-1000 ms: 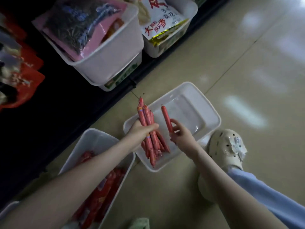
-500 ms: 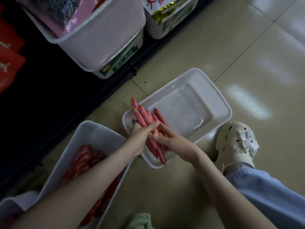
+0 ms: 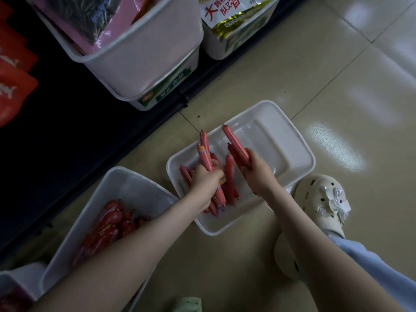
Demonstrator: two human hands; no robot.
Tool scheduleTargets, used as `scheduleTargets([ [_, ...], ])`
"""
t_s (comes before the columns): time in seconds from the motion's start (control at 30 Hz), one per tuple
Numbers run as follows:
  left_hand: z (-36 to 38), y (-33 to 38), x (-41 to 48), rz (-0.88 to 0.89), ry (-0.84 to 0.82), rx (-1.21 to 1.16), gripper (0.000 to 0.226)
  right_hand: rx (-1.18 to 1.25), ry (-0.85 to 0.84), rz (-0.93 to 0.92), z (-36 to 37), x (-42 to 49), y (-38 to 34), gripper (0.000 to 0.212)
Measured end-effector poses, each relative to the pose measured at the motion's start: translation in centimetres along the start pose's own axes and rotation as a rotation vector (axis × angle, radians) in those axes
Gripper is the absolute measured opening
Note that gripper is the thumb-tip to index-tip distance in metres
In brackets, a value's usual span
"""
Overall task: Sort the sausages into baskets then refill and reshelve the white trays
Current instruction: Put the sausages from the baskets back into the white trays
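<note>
Head view: hands (image 3: pixel 207 180) (image 3: pixel 258 174) hold sausages (image 3: pixel 206 158) lengthwise, pointing toward shelf (image 3: pixel 90 136).

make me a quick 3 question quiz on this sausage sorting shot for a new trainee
1. True or false: the left hand grips a bundle of thin sausages.
2. The white tray below both hands lies: A) on the shelf B) on the floor tiles C) on a cart.
3. What does the right hand hold?

Key: 1 true; 2 B; 3 at least one thin sausage, raised over the white tray.
</note>
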State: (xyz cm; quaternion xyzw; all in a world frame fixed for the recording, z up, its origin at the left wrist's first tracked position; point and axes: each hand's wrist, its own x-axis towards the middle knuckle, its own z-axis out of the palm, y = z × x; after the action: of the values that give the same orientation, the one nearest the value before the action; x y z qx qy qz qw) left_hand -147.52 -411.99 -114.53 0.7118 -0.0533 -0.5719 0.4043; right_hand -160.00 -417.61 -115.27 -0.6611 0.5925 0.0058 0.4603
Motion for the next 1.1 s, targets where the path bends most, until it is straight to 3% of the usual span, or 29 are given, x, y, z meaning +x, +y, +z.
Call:
scheduleTargets([
  [0.13, -0.2, -1.3, 0.1, 0.049, 0.06, 0.157, 0.016, -0.219, -0.111, 0.044, 1.4, 1.4, 0.4, 0.048],
  [0.27, -0.4, -1.6, -0.4, 0.135, 0.16, 0.486, 0.046, -0.222, -0.131, 0.071, 1.6, 1.4, 0.3, 0.046],
  [0.4, 1.0, -2.7, -0.7, 0.138, 0.165, 0.587, 0.075, -0.411, -0.086, 0.186, 0.1, 0.8, 0.4, 0.039],
  [0.5, 2.1, -3.1, -1.1, 0.008, 0.201, 0.554, 0.08, -0.581, -0.069, 0.281, -0.8, 0.3, 1.0, 0.057],
  [0.6, 2.5, -3.1, -1.6, 0.045, 0.263, 0.657, 0.089, -0.657, -0.111, 0.141, -0.6, 0.2, 1.7, 0.07],
  [0.73, 0.4, -3.5, -1.1, 0.483, 0.113, 1.253, 0.075, -0.432, -0.123, -0.024, 0.0, 0.8, 1.5, 0.085],
  [0.8, -1.1, -3.3, 0.2, 0.63, -0.033, 1.533, 0.069, -0.477, -0.116, -0.033, -0.1, 1.3, 1.4, 0.085],
  [0.93, -2.5, -3.4, 2.1, 0.471, -0.143, 1.687, 0.071, -0.531, -0.198, -0.158, 0.1, 1.7, 1.5, 0.081],
  [1.1, -0.7, -4.6, 1.4, 0.428, 0.071, 1.818, 0.074, -0.505, -0.136, -0.227, 0.3, 1.7, 2.2, 0.072],
])
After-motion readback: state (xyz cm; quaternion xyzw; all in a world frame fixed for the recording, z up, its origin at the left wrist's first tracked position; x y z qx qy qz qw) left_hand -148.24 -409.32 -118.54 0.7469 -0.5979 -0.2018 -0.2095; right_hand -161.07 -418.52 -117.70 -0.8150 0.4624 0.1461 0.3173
